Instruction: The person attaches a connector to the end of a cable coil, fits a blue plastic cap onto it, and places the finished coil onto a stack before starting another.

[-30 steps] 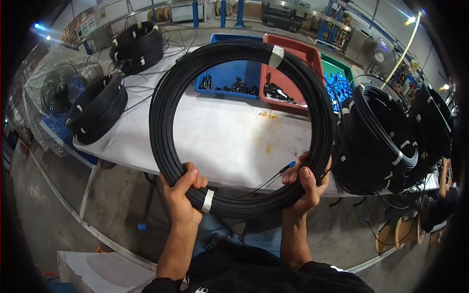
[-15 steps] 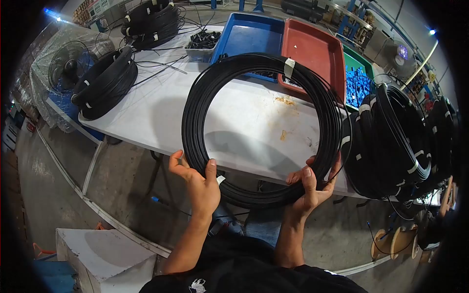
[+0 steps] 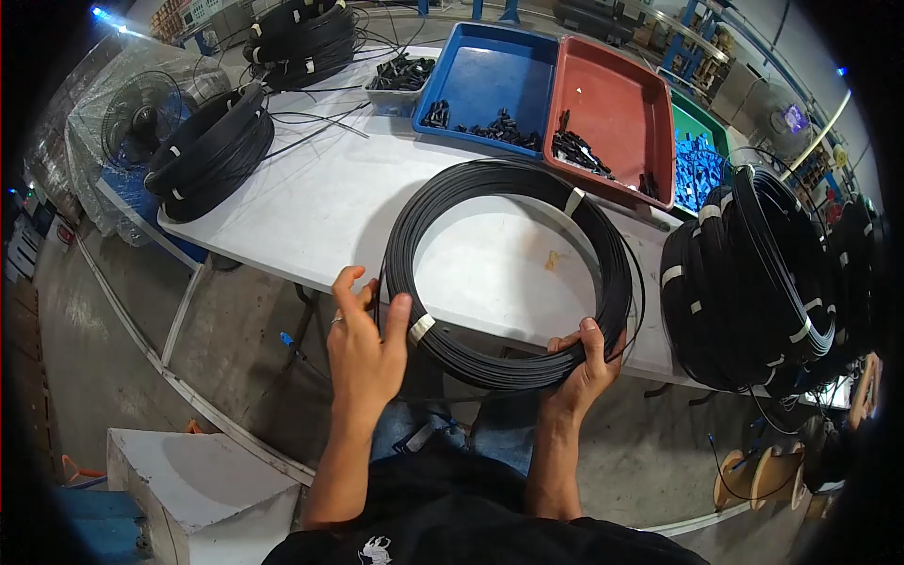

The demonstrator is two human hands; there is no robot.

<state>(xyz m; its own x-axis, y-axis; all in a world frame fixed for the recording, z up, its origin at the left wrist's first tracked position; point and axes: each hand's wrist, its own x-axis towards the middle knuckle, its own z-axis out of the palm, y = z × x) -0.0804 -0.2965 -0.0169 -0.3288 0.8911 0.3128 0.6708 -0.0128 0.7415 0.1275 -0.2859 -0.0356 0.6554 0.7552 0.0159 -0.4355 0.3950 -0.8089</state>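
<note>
A large coil of black cable (image 3: 443,202), bound with white tape bands, is held over the near edge of the white table (image 3: 320,207), tilted almost flat. My right hand (image 3: 584,363) grips its near right rim. My left hand (image 3: 363,344) is on the near left rim beside a tape band, thumb against the coil and fingers spread.
A tall stack of black coils (image 3: 744,282) stands at the right. More coils (image 3: 207,155) lie at the left and at the far end (image 3: 301,38). Blue (image 3: 490,71), red (image 3: 612,104) and green (image 3: 692,151) trays hold small parts. A wrapped fan (image 3: 132,118) is left, a white box (image 3: 198,490) below.
The coil has come down from upright in front of me to nearly flat over the table edge. My left hand has loosened from a full grip to a thumb hold.
</note>
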